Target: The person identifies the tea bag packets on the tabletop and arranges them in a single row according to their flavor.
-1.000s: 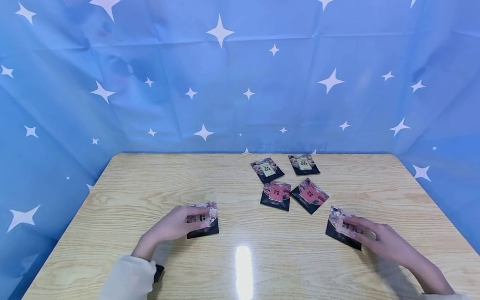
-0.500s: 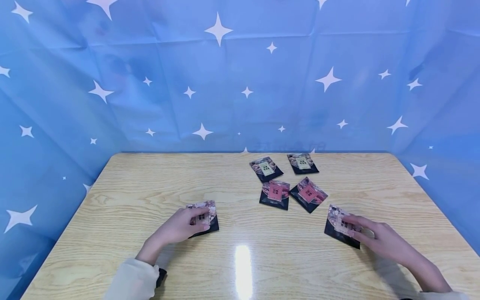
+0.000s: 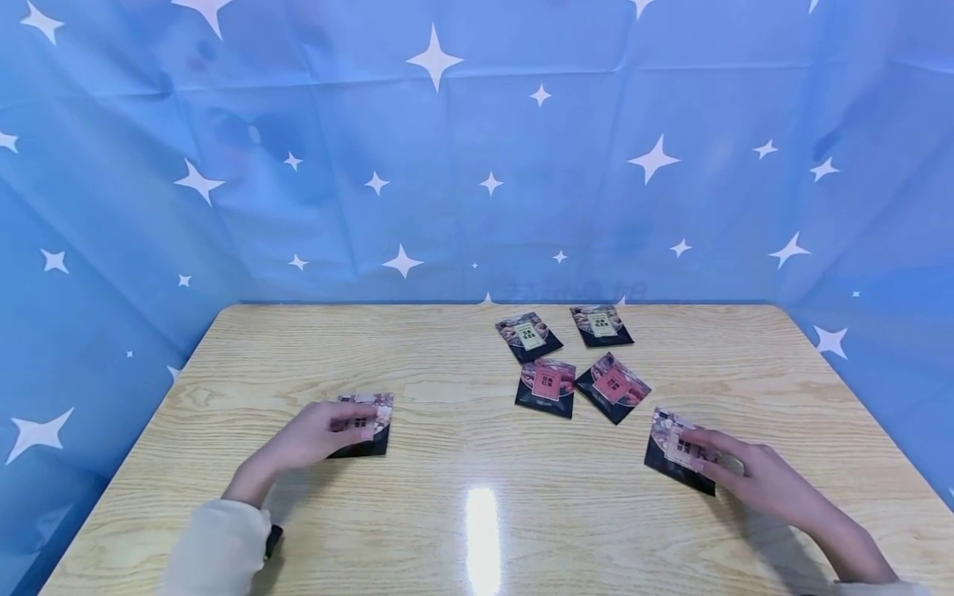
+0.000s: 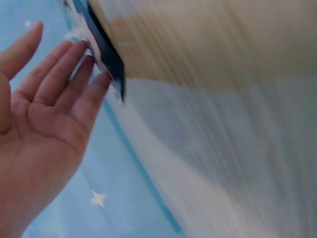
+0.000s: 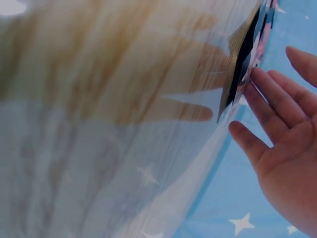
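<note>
My left hand rests its fingertips on a black sachet with a pale floral print, at the left of the table. In the left wrist view the fingers are nearly straight against that sachet, and the thumb stands apart. On the right, my right hand touches a similar floral sachet. The right wrist view has its fingertips at the sachet, fingers extended, thumb away from it. Each hand covers part of its sachet.
Two sachets with pink labels lie right of the table's middle. Behind them are two with pale green labels. The wooden table ends at a blue star-printed cloth.
My left hand has moved left, and the floral sachet under its fingers has shifted with it. The right hand and the other sachets have stayed in place.
</note>
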Available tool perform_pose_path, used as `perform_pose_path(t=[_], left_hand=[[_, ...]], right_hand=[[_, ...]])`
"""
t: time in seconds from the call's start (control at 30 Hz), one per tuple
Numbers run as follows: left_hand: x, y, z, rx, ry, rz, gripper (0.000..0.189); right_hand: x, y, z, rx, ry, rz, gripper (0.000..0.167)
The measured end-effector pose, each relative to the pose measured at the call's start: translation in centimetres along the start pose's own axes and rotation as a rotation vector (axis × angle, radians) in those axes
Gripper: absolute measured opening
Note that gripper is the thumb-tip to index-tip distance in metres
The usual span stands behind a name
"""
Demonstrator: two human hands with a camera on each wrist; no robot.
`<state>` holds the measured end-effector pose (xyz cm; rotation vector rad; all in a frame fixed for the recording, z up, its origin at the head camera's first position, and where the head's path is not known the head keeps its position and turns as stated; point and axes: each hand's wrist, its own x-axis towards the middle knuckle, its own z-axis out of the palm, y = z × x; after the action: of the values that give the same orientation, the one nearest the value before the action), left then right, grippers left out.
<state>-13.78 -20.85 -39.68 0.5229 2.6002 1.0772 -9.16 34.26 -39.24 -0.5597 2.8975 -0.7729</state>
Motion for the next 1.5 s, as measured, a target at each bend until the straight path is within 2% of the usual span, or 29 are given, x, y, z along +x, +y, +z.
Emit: perform_pose_path(t=[0.3,0.4,0.57,0.77,1.0,1.23,1.5], left_hand=[[-0.8,-3.7,-3.2,-0.015,0.035,-0.047,0.042],[-1.0,-4.5,-3.9,-0.028,0.055,-0.076,0.042],[-0.9,-5.4,-4.6,-0.051,0.068,-0.082,0.043],[-0.9,-5.7,-4.8,-0.062,0.12,-0.06,0.038],[-1.6,-4.9,-4.6,-0.043,0.179,-0.103,0.043],[-1.7,-5.1,-4.3,-0.016,0.174,-0.145,0.052],[-1.6,-5.4,-4.4,0.001,0.145,-0.142,0.054]], right_hand=[[-0.1,0.0,0.1,0.017,-0.014,0.01,0.038],[-0.1,0.0,0.2,0.012,-0.008,0.004,0.038],[-0.2,0.0,0.3,0.009,-0.001,-0.006,0.037],[-0.2,0.1,0.5,0.004,0.001,-0.008,0.036],[-0.1,0.1,0.4,-0.02,0.016,-0.02,0.037],[-0.1,0.1,0.4,-0.002,0.011,-0.016,0.037],[-0.1,0.2,0.2,-0.011,0.02,-0.035,0.037]])
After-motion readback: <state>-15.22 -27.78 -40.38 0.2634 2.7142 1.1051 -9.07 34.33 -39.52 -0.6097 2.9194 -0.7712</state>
